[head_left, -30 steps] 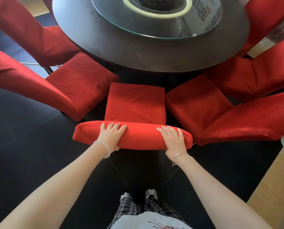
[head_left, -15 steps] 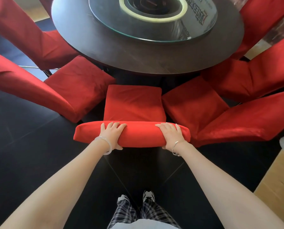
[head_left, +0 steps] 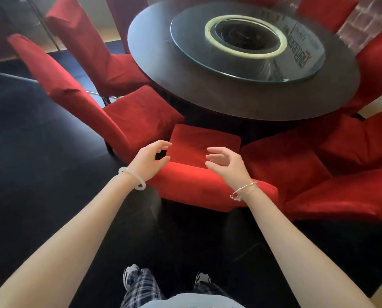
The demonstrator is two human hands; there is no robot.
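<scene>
Hovering over the red chair (head_left: pixel 199 185), left hand (head_left: pixel 148 160) and right hand (head_left: pixel 226 163) loosely curled, empty. Chair sits at counter's (head_left: pixel 207 94) near edge. Risk I see: a skewed push bumps the right neighbour chair (head_left: pixel 279 161).

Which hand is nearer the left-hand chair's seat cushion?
Left. The left hand hovers just beside that seat cushion; the right hand hangs above the middle chair, farther away.

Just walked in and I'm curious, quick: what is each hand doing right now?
Left hand: open, fingers loosely curled, holding nothing, over the red fabric-covered chair back.
Right hand: open, fingers loosely curled, holding nothing.
</scene>
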